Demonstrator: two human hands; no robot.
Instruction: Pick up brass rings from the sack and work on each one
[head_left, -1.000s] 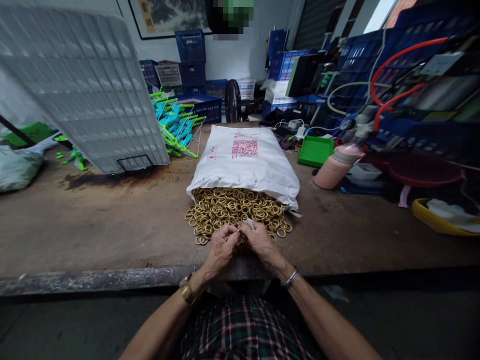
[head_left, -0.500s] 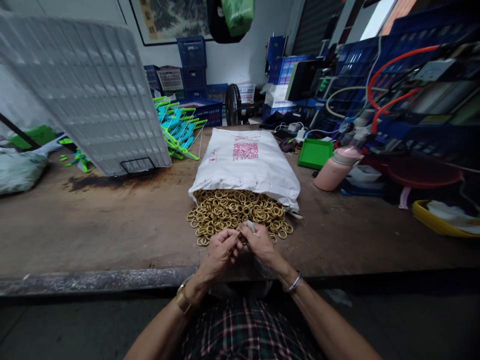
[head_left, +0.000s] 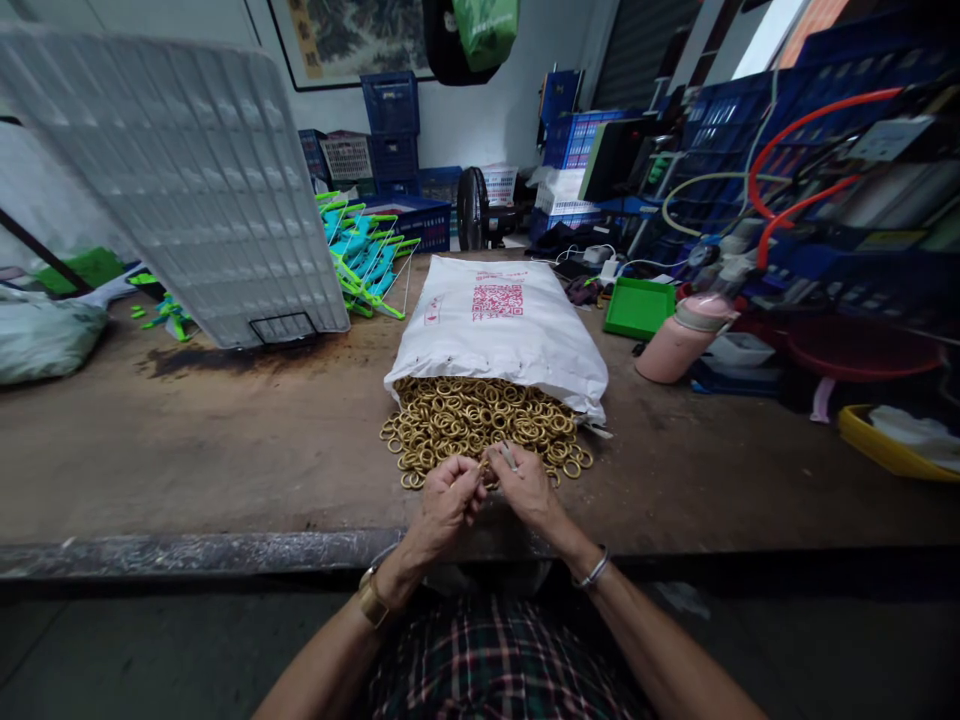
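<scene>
A heap of brass-coloured rings [head_left: 472, 415] spills from the mouth of a white sack [head_left: 502, 310] with red print. Just in front of the heap, my two hands meet with their fingertips close together. My left hand [head_left: 448, 497] is closed in a pinch on a single brass-coloured ring [head_left: 481, 467], mostly hidden by the fingers. Closed around a small flat grey tool [head_left: 508, 457] is my right hand [head_left: 529, 492]; the tool sticks up past the thumb and its working end cannot be made out.
To the left, a white ribbed plastic panel [head_left: 217, 200] leans over the wooden table [head_left: 225, 450], with green and blue plastic pieces [head_left: 367, 255] behind it. A green tray [head_left: 640, 307], a pink bottle [head_left: 686, 340] and a yellow basin [head_left: 896, 445] are on the right.
The view has shifted slightly, so most things appear a little further right. The grey tool in my right hand has tilted; both hands stay together at the ring.
</scene>
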